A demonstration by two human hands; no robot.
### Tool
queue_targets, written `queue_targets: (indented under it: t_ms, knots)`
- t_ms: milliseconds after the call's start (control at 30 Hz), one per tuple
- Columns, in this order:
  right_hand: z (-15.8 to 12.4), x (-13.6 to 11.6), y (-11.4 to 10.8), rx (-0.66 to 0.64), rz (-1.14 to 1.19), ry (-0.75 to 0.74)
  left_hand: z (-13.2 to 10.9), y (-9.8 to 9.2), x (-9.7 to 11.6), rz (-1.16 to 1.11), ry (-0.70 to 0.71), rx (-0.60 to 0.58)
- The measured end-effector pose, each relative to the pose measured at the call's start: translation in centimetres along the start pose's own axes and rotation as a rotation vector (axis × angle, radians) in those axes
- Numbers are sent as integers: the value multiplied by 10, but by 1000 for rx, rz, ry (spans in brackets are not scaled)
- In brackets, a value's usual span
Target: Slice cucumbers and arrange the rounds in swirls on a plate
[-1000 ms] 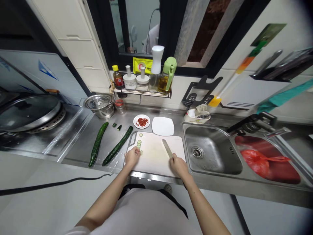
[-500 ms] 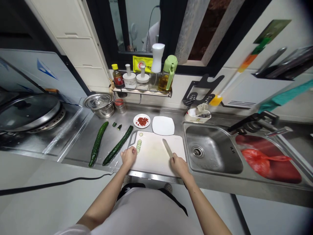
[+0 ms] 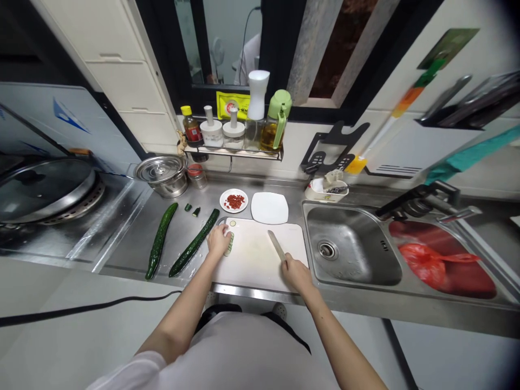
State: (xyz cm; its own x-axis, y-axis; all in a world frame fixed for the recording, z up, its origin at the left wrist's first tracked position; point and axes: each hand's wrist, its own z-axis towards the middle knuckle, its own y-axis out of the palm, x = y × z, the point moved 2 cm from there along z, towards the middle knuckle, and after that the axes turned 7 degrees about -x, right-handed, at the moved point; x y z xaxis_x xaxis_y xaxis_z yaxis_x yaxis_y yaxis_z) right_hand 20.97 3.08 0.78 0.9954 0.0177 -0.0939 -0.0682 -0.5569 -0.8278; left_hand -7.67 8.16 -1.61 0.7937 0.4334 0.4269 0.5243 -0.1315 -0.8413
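My right hand (image 3: 298,274) is wrapped round the handle of a kitchen knife (image 3: 277,244), its blade pointing away from me over the right half of the white cutting board (image 3: 258,268). At the board's left side, my left hand (image 3: 218,241) has its fingers bent against a short overlapping row of cucumber slices (image 3: 230,245), partly covering them. One loose cucumber slice (image 3: 233,223) lies just beyond that hand. To the left on the steel counter are a cut cucumber (image 3: 195,245) and a second long cucumber (image 3: 161,241), with two small cucumber ends (image 3: 196,212) behind them.
Behind the board stand a small plate of chopped red pieces (image 3: 234,201) and a white square plate (image 3: 269,208). A sink (image 3: 353,246) adjoins on the right. Farther left are a lidded steel pot (image 3: 166,176) and a covered pan (image 3: 44,189). A condiment shelf (image 3: 239,153) hangs above.
My left hand has moved forward and slightly right, from the near end of the cucumber slices onto the row. The knife and my right hand have hardly moved.
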Motion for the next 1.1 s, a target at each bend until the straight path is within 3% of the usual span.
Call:
queue_targets:
  t_ms: [133,300,700,1100]
  knots:
    - [0,-1,0,-13,-13,2,29,-2,19,130,57,-21]
    - [-1,-2,-2,-34,-3,1,47,2,27,258,137,-38]
    - [0,0,0,-36,1,-7,60,10,27,255,106,-58]
    - [-3,-2,-2,-21,9,-7,68,5,30,283,138,-140]
